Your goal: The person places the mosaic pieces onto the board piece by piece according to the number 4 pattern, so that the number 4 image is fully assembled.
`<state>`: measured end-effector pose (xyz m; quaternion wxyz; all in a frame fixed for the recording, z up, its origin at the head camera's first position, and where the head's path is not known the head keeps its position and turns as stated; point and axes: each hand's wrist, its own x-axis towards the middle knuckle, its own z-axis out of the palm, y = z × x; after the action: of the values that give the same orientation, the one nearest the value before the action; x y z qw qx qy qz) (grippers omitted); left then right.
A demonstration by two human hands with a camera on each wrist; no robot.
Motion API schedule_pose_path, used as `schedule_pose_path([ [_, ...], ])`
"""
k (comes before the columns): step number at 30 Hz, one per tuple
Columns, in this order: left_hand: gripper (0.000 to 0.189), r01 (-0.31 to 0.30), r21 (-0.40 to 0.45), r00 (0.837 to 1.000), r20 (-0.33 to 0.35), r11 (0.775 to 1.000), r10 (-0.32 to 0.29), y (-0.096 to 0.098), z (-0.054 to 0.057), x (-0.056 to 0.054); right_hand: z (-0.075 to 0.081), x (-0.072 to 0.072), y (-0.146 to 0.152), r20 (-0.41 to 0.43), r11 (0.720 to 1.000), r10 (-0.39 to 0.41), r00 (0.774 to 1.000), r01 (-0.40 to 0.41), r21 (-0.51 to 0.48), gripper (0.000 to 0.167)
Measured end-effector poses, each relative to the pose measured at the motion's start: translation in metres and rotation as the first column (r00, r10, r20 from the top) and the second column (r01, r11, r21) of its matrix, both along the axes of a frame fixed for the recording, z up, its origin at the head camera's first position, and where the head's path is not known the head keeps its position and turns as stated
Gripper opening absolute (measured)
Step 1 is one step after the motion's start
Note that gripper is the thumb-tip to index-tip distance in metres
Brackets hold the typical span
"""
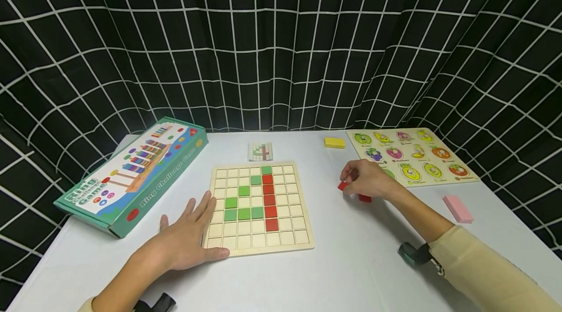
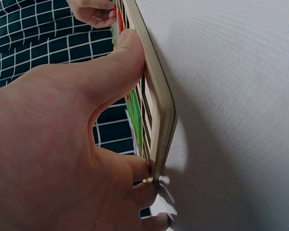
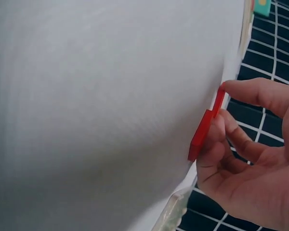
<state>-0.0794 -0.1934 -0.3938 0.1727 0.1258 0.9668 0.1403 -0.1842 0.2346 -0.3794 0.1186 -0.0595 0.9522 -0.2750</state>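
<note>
My left hand (image 1: 182, 241) rests at the near left corner of a wooden grid board (image 1: 287, 238), thumb on the front edge and straight fingers along the left side. Green tiles (image 1: 243, 192) and a column of red tiles (image 1: 270, 199) lie in the board's squares. Right of the board, my right hand (image 1: 369, 178) pinches a red square tile (image 1: 342, 186) between thumb and fingers, low over the table. More red tiles (image 1: 365, 198) lie beneath that hand, partly hidden; in the right wrist view they look like a thicker red stack (image 3: 200, 135).
Behind the board lies a small pattern card (image 1: 260, 151). A yellow block (image 1: 334, 142) and a fruit picture board (image 1: 432, 182) are at the back right, a pink block (image 1: 458, 208) at the right. A green game box (image 1: 162, 190) stands at the left.
</note>
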Motion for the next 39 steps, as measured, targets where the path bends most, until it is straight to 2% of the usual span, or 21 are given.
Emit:
schedule_pose_path([
  [25, 0.125, 0.01, 0.003, 1.0, -0.018, 1.0, -0.01, 0.0, 0.0, 0.0, 0.007, -0.001, -0.004, -0.036, 0.997, 0.049, 0.998, -0.051, -0.057, 0.027],
  [33, 0.125, 0.005, 0.004, 1.0, -0.018, 1.0, -0.005, 0.0, -0.001, 0.001, 0.009, 0.002, -0.011, 0.011, 0.987, 0.057, 0.998, -0.055, -0.15, 0.028],
  [39, 0.125, 0.008, -0.003, 1.0, -0.02, 1.0, -0.008, 0.0, 0.0, 0.001, 0.013, 0.008, -0.018, 0.037, 0.982, 0.065, 0.997, -0.058, -0.181, 0.031],
])
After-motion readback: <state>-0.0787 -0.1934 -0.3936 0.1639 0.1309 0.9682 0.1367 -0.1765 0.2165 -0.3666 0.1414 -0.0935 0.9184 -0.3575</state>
